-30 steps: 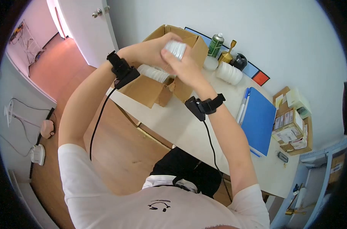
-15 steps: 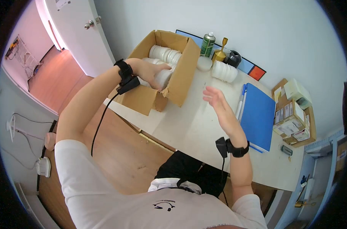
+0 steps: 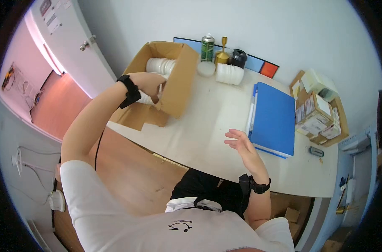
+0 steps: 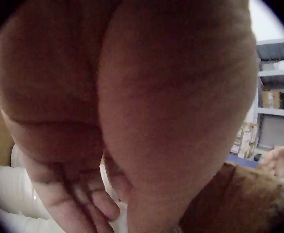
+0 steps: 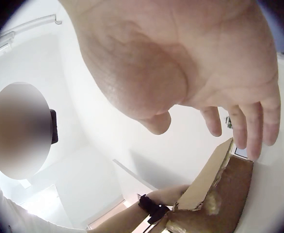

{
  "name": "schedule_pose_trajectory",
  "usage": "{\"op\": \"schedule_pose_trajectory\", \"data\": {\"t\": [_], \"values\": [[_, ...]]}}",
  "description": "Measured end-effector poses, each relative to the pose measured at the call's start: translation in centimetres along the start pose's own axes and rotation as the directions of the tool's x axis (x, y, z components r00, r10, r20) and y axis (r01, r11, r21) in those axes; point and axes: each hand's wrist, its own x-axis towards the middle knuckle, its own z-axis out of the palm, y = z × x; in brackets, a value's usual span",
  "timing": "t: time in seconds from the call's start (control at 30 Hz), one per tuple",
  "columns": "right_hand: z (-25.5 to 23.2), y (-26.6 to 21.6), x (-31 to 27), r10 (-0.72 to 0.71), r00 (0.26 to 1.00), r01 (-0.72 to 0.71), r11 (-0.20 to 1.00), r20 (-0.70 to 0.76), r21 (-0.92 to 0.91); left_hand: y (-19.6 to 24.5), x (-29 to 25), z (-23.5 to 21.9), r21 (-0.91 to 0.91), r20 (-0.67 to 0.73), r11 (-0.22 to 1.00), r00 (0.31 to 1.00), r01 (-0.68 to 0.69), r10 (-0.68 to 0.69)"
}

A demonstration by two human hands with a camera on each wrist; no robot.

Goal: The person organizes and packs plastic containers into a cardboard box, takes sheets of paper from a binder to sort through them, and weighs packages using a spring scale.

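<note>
Inside the open cardboard box (image 3: 180,90), my left hand (image 3: 146,84) reaches down among stacks of round white pieces (image 3: 158,65). Its fingers and thumb point downward around a white piece (image 4: 121,221), seen partly between them in the left wrist view; the palm hides most of it. My right hand (image 3: 247,152) is held over the table's front part, fingers spread and relaxed, holding nothing. The right wrist view shows its bare palm (image 5: 205,63), with the box beyond. Another white stack (image 3: 230,74) lies on the table behind.
Near the wall stand a green spray can (image 3: 207,49), a gold holder (image 3: 222,55), a black object (image 3: 239,58) and a round white lid (image 3: 206,69). A blue binder (image 3: 273,119) lies on the table (image 3: 203,134), with small boxes (image 3: 315,113) at the right.
Both hands were together over the box around a white stack; then they parted. The left hand went down into the box, while the right moved away to the right and toward the body.
</note>
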Motion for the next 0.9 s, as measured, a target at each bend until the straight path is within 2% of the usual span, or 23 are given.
{"op": "schedule_pose_trajectory", "data": {"t": [0.03, 0.1, 0.13, 0.2, 0.23, 0.27, 0.3, 0.33, 0.37, 0.43, 0.5, 0.53, 0.57, 0.6, 0.63, 0.7, 0.77, 0.8, 0.87, 0.9], "values": [[-0.4, 0.6, -0.1, 0.004, 1.000, -0.003, 1.000, -0.008, 0.005, 0.4, 0.2, 0.0, 0.005, -0.005, 0.999, 0.999, 0.052, -0.052], [-0.7, 1.2, -0.3, 0.010, 1.000, -0.010, 1.000, -0.026, 0.016, 0.0, 1.0, 0.4, 0.045, 0.084, 0.989, 0.986, 0.143, -0.146], [-0.6, 1.3, -0.3, 0.041, 0.999, -0.041, 0.999, -0.015, -0.006, 0.0, 1.2, 0.4, 0.051, 0.091, 0.989, 0.986, 0.136, -0.140], [-0.6, 1.2, -0.2, 0.074, 0.997, -0.074, 0.997, 0.004, -0.021, 0.0, 0.8, 0.7, 0.032, -0.018, 0.988, 0.988, 0.154, -0.153], [-0.5, 0.8, -0.2, 0.077, 0.997, -0.075, 0.994, 0.031, -0.079, -0.1, 0.5, 0.8, 0.029, -0.010, 0.986, 0.987, 0.161, -0.161], [-0.4, 0.7, -0.2, 0.082, 0.995, -0.073, 0.988, 0.061, -0.135, -0.2, 0.1, 0.6, -0.226, -0.012, 0.961, 0.986, 0.160, -0.167], [-0.4, 1.0, -0.1, 0.083, 0.994, -0.074, 0.989, 0.067, -0.127, -0.3, -0.3, 0.4, -0.463, -0.017, 0.874, 0.985, 0.146, -0.173], [-0.6, 1.4, 0.0, 0.056, 0.995, -0.045, 0.991, 0.077, -0.129, 1.0, -1.4, -0.1, -0.556, -0.047, 0.817, 0.976, 0.152, -0.213], [-0.6, 1.6, 0.0, 0.029, 0.996, -0.018, 0.991, 0.082, -0.131, 2.6, -2.5, -0.4, -0.554, -0.041, 0.818, 0.976, 0.155, -0.213], [-0.6, 0.7, 0.8, 0.054, 0.995, -0.041, 0.986, 0.078, -0.159, 5.3, -4.1, -0.3, -0.785, -0.074, 0.598, 0.936, 0.159, -0.345], [-0.5, 0.0, 2.0, 0.075, 0.995, -0.062, 0.981, 0.065, -0.186, 5.1, -3.7, 1.1, -0.739, -0.070, 0.652, 0.943, 0.170, -0.325], [-0.5, -0.2, 2.6, 0.046, 0.995, -0.027, 0.977, 0.088, -0.210, 5.0, -3.6, 2.6, -0.474, -0.254, 0.873, 0.932, 0.113, -0.258], [-0.6, -0.5, 3.3, 0.018, 0.994, 0.008, 0.972, 0.112, -0.236, 4.9, -3.3, 3.8, -0.146, -0.403, 0.986, 0.906, 0.075, -0.128], [-0.8, -0.9, 4.1, 0.018, 0.994, 0.007, 0.972, 0.103, -0.236, 4.9, -2.8, 4.5, -0.190, -0.447, 0.976, 0.875, 0.108, -0.184], [-1.0, -1.5, 5.0, 0.000, 0.996, 0.025, 0.959, 0.088, -0.282, 5.9, -3.3, 4.0, -0.185, -0.448, 0.978, 0.876, 0.101, -0.176], [-2.1, -2.3, 7.4, -0.018, 0.998, 0.039, 0.942, 0.066, -0.333, 7.9, -4.3, 2.8, -0.384, -0.313, 0.919, 0.924, 0.089, -0.221], [-3.7, -2.1, 10.5, -0.155, 0.988, 0.121, 0.844, -0.021, -0.522, 9.1, -4.9, 3.4, -0.396, -0.315, 0.917, 0.932, 0.044, -0.180], [-4.6, -1.7, 12.4, -0.152, 0.988, 0.116, 0.842, -0.025, -0.527, 9.6, -5.2, 3.8, -0.412, -0.317, 0.911, 0.937, 0.005, -0.148], [-6.5, -0.6, 16.7, -0.397, 0.917, 0.206, 0.544, -0.034, -0.813, 10.3, -5.7, 4.3, -0.381, -0.350, 0.925, 0.926, -0.005, -0.139], [-7.2, -0.6, 18.7, -0.397, 0.917, 0.205, 0.538, -0.032, -0.818, 10.5, -5.8, 4.5, -0.345, -0.383, 0.939, 0.914, -0.007, -0.134]]}}
